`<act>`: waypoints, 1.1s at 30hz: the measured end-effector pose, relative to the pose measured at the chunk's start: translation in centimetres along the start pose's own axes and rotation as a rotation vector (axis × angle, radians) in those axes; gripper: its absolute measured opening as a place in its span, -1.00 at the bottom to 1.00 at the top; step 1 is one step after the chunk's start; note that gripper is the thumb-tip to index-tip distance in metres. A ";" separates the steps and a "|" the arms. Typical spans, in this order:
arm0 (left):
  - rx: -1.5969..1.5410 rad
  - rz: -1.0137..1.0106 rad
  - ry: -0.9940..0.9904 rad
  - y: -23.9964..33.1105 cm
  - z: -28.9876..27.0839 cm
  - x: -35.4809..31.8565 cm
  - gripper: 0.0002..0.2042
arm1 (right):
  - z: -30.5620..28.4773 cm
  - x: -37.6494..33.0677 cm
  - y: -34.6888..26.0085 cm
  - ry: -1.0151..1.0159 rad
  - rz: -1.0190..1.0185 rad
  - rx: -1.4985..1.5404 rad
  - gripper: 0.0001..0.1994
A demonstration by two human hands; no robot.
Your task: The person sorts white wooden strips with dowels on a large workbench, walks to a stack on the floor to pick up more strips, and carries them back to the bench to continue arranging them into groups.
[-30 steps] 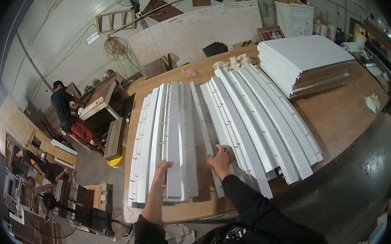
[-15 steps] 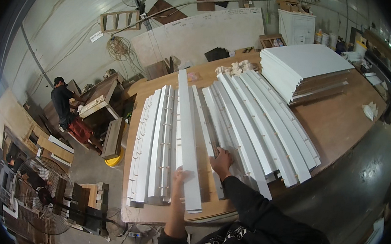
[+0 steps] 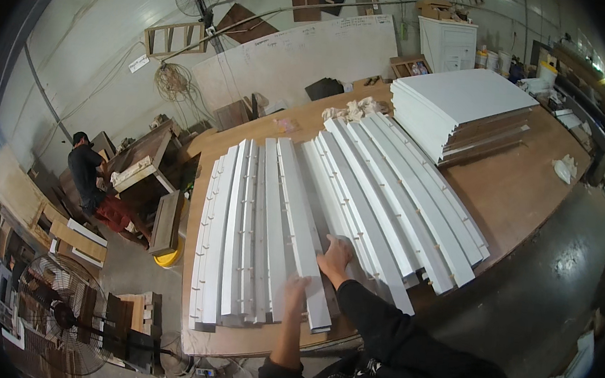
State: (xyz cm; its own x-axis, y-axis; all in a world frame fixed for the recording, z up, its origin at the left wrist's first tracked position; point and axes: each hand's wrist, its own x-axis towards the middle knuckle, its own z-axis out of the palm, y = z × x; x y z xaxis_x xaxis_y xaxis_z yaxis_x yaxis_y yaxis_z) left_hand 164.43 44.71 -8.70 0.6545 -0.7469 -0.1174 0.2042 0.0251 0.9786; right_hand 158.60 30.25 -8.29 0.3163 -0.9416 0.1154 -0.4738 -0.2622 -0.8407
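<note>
Long white boards with small wooden pegs along their edges lie side by side across a brown worktable (image 3: 527, 169). Between my hands is one white board (image 3: 303, 239), its near end close to the table's front edge. My left hand (image 3: 295, 294), slightly blurred, grips this board's left edge near the near end. On its right edge, a little farther up, my right hand (image 3: 335, 259) is closed with bent fingers; its fingertips are partly hidden. More pegged boards (image 3: 402, 198) lie to the right of my hands, and another group of boards (image 3: 230, 233) lies to the left.
A stack of white panels (image 3: 469, 95) stands at the far right of the table, with a crumpled cloth (image 3: 356, 109) beside it. Left of the table, a person (image 3: 88, 170) works at another bench near a yellow bucket (image 3: 168, 257). A standing fan (image 3: 61, 312) is at lower left.
The board in my left hand has come down and right, among the others, and its pegged edge now shows. My right hand now meets its right edge. The whole view has shifted slightly.
</note>
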 end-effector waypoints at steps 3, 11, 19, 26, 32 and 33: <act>0.423 0.009 -0.081 0.2 -0.3 0.2 -0.70 | 0.1 -0.2 -0.2 0.030 -0.001 -0.005 -0.45; 1.161 0.444 0.203 3.4 4.7 -3.7 -0.24 | 0.2 0.1 0.3 0.005 0.009 -0.017 -0.47; 1.462 0.281 0.172 1.9 2.7 -4.2 -0.13 | -0.1 -0.1 -0.1 0.037 -0.039 -0.032 -0.43; 1.420 0.118 0.079 2.3 2.7 -3.9 -0.17 | -0.9 -0.5 -0.9 0.015 -0.066 -0.129 -0.46; 1.322 0.195 0.036 1.7 4.4 -4.2 -0.23 | -0.2 -0.1 0.2 0.054 -0.063 -0.029 -0.49; 1.349 0.176 0.039 1.8 4.2 -4.2 -0.24 | -0.1 0.0 0.3 0.069 -0.066 -0.016 -0.50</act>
State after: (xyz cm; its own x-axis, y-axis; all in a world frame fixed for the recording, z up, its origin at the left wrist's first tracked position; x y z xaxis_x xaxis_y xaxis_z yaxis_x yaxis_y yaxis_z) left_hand 158.99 45.16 -5.76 0.6224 -0.7815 0.0424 -0.7331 -0.5632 0.3812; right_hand 158.38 30.11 -8.48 0.2897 -0.9344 0.2071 -0.4673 -0.3269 -0.8214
